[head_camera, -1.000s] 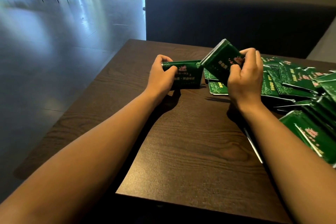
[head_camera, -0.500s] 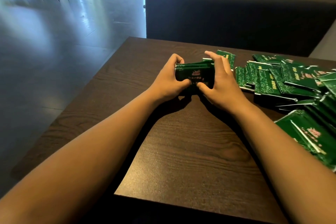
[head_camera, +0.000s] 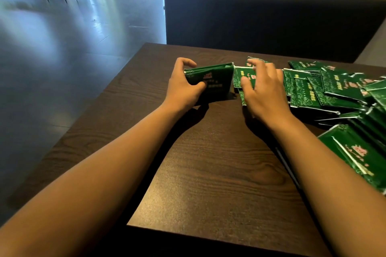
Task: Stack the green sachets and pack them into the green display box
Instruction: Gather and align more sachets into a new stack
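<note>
My left hand point(head_camera: 183, 87) grips a stack of green sachets point(head_camera: 215, 81), held on edge on the dark wooden table point(head_camera: 208, 173), with the thumb on its front face. Just right of the stack, my right hand point(head_camera: 263, 89) lies over a loose green sachet point(head_camera: 243, 74). Its thumb touches the sachet's face and its fingers are spread above the far edge. Further right is a pile of several loose green sachets point(head_camera: 325, 87). A larger green box-like pack point(head_camera: 355, 152) lies at the right edge, partly cut off.
A dark high-backed bench point(head_camera: 271, 16) stands behind the table. The table's left edge point(head_camera: 108, 98) drops to a shiny tiled floor, with chairs far off at the top left. The near half of the table shows bare wood.
Earlier my right hand carried sachets to the stack and both hands squared it. Now my right hand has left the stack and moved right onto the loose sachets; my left hand still holds the stack.
</note>
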`<action>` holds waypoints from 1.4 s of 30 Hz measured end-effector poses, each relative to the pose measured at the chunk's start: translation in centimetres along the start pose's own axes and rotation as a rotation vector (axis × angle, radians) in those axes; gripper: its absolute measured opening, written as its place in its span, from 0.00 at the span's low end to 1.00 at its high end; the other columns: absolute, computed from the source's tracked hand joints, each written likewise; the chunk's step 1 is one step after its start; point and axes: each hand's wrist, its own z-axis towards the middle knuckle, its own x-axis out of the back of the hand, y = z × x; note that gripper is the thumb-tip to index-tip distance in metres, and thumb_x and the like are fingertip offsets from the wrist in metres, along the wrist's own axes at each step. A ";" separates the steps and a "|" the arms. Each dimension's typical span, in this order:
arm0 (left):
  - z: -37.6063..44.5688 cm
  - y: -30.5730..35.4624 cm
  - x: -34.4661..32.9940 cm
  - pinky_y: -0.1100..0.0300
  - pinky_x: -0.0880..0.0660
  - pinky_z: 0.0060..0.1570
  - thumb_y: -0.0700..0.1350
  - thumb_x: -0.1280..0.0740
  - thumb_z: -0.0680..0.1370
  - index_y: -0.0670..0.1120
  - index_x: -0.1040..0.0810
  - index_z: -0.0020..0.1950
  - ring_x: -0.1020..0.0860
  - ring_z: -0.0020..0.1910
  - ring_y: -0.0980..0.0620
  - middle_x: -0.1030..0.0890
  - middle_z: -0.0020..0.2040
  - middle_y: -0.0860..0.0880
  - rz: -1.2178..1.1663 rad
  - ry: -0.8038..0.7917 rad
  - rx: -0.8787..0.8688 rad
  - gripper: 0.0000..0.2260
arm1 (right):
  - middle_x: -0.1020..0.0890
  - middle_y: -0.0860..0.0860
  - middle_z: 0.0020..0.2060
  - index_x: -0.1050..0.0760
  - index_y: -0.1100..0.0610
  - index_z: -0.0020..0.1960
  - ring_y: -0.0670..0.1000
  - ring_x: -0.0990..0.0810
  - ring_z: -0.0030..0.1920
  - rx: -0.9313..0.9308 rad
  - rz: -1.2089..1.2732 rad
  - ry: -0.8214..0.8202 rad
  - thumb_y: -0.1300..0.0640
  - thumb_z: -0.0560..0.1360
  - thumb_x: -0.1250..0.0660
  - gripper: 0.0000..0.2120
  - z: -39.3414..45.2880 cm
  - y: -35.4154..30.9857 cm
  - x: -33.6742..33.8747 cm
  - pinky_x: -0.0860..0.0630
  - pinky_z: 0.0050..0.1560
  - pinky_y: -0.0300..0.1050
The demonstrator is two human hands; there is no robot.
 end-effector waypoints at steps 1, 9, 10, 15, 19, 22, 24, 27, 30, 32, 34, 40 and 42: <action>0.1 0.0 0.1 0.39 0.15 0.47 0.38 0.27 0.73 0.59 0.31 0.57 0.19 0.59 0.43 0.23 0.60 0.46 -0.031 0.022 0.042 0.22 | 0.29 0.57 0.69 0.37 0.51 0.77 0.59 0.35 0.68 -0.048 -0.049 -0.027 0.48 0.82 0.40 0.25 0.1 0.5 0.2 0.36 0.63 0.53; 0.0 0.2 -0.2 0.39 0.15 0.44 0.37 0.28 0.74 0.56 0.33 0.59 0.20 0.60 0.41 0.25 0.61 0.45 -0.046 0.006 0.096 0.22 | 0.39 0.60 0.78 0.38 0.44 0.75 0.64 0.46 0.78 -0.126 -0.337 -0.458 0.34 0.81 0.48 0.26 -0.1 2.0 -0.5 0.48 0.75 0.62; 0.0 0.3 -0.2 0.41 0.15 0.46 0.37 0.29 0.74 0.55 0.33 0.60 0.20 0.60 0.42 0.25 0.61 0.45 -0.025 0.015 0.082 0.22 | 0.34 0.60 0.75 0.35 0.46 0.71 0.64 0.42 0.76 -0.135 -0.331 -0.429 0.33 0.80 0.46 0.25 -0.1 1.7 -0.6 0.44 0.73 0.62; 0.1 0.1 -0.1 0.45 0.15 0.49 0.35 0.29 0.76 0.50 0.33 0.62 0.20 0.60 0.46 0.24 0.60 0.46 0.020 0.029 0.042 0.20 | 0.25 0.56 0.63 0.29 0.50 0.57 0.62 0.31 0.67 -0.127 -0.353 -0.278 0.33 0.77 0.38 0.21 -0.3 0.9 0.1 0.37 0.66 0.59; 0.0 0.2 -0.1 0.49 0.15 0.50 0.34 0.29 0.77 0.48 0.32 0.63 0.21 0.60 0.48 0.24 0.59 0.47 0.032 0.046 0.027 0.20 | 0.27 0.56 0.63 0.31 0.51 0.65 0.61 0.30 0.65 -0.095 -0.315 -0.206 0.41 0.74 0.30 0.24 -0.2 0.8 0.4 0.36 0.66 0.59; -0.1 0.4 -0.1 0.55 0.15 0.49 0.33 0.30 0.77 0.47 0.32 0.62 0.21 0.59 0.49 0.25 0.59 0.47 0.023 0.061 0.011 0.19 | 0.32 0.56 0.63 0.37 0.51 0.74 0.60 0.31 0.63 -0.095 -0.216 -0.155 0.49 0.70 0.25 0.36 -0.2 0.6 0.5 0.33 0.63 0.55; -0.1 0.4 -0.1 0.56 0.15 0.47 0.33 0.31 0.78 0.47 0.32 0.62 0.21 0.59 0.49 0.25 0.59 0.48 0.007 0.073 0.016 0.18 | 0.35 0.57 0.63 0.41 0.51 0.77 0.59 0.32 0.63 -0.100 -0.100 -0.138 0.56 0.69 0.22 0.43 -0.2 0.6 0.6 0.33 0.59 0.47; -0.1 0.5 -0.2 0.54 0.15 0.47 0.33 0.31 0.78 0.47 0.32 0.62 0.21 0.59 0.50 0.25 0.57 0.49 -0.003 0.080 0.021 0.17 | 0.38 0.55 0.64 0.45 0.48 0.79 0.53 0.31 0.59 -0.088 0.084 -0.132 0.65 0.69 0.23 0.47 -0.1 0.5 0.6 0.32 0.52 0.33; -0.1 0.5 -0.2 0.55 0.15 0.47 0.34 0.32 0.79 0.47 0.32 0.62 0.21 0.58 0.50 0.25 0.56 0.52 -0.019 0.073 0.028 0.16 | 0.36 0.53 0.63 0.42 0.49 0.78 0.49 0.31 0.56 -0.075 0.176 -0.119 0.68 0.72 0.29 0.41 -0.1 0.6 0.5 0.35 0.44 0.24; -0.1 0.6 -0.1 0.54 0.15 0.48 0.34 0.32 0.79 0.47 0.32 0.62 0.21 0.58 0.51 0.25 0.55 0.52 -0.017 0.080 0.026 0.16 | 0.30 0.54 0.63 0.37 0.51 0.76 0.50 0.28 0.56 -0.072 0.229 -0.090 0.69 0.73 0.32 0.35 -0.1 0.7 0.3 0.31 0.51 0.32; 0.0 0.7 -0.2 0.55 0.15 0.47 0.34 0.32 0.79 0.47 0.31 0.61 0.21 0.57 0.51 0.25 0.55 0.52 -0.017 0.093 0.019 0.15 | 0.24 0.55 0.60 0.33 0.54 0.72 0.53 0.22 0.55 -0.091 0.293 0.005 0.71 0.72 0.35 0.30 -0.1 0.7 0.2 0.26 0.51 0.39; 0.0 0.4 -0.1 0.58 0.16 0.45 0.34 0.34 0.80 0.47 0.32 0.62 0.22 0.56 0.52 0.26 0.53 0.54 -0.037 0.183 0.039 0.15 | 0.25 0.44 0.40 0.26 0.59 0.59 0.36 0.25 0.37 -0.127 0.413 0.440 0.68 0.72 0.37 0.17 -0.2 0.6 2.1 0.32 0.33 0.28; 0.1 0.5 -0.1 0.51 0.15 0.49 0.35 0.34 0.80 0.48 0.31 0.61 0.21 0.57 0.51 0.25 0.54 0.52 -0.036 0.159 0.063 0.14 | 0.28 0.41 0.39 0.26 0.60 0.57 0.35 0.26 0.37 -0.109 0.466 0.495 0.68 0.72 0.38 0.15 -0.2 0.8 2.3 0.33 0.34 0.30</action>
